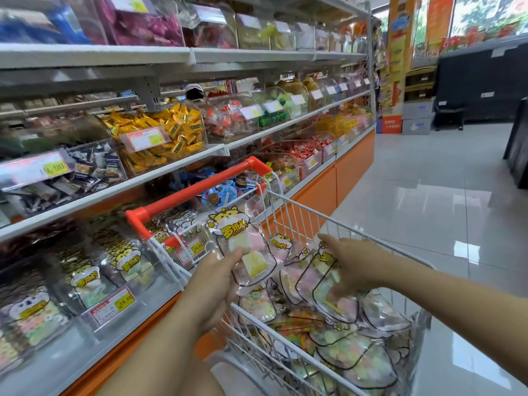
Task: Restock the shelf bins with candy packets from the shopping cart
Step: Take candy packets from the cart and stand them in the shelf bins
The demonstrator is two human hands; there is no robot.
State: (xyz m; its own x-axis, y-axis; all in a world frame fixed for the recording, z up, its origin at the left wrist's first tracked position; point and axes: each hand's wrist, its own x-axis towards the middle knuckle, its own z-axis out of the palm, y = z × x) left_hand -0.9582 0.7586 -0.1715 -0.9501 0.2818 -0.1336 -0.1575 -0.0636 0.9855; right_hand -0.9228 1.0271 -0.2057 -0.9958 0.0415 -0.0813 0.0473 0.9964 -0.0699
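The left hand holds a candy packet, thumb and fingers curled round its lower edge, above the near-left rim of the shopping cart. The right hand lies over the heaped packets inside the cart; I cannot tell whether its fingers grip one. The shelf bins stand on the left.

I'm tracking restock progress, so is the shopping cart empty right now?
No, the shopping cart holds a pile of candy packets, and the left hand grips another packet above it.

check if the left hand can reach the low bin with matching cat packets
Probably yes: the left hand, holding a packet, is at the cart rim, and nothing stands between it and that bin.
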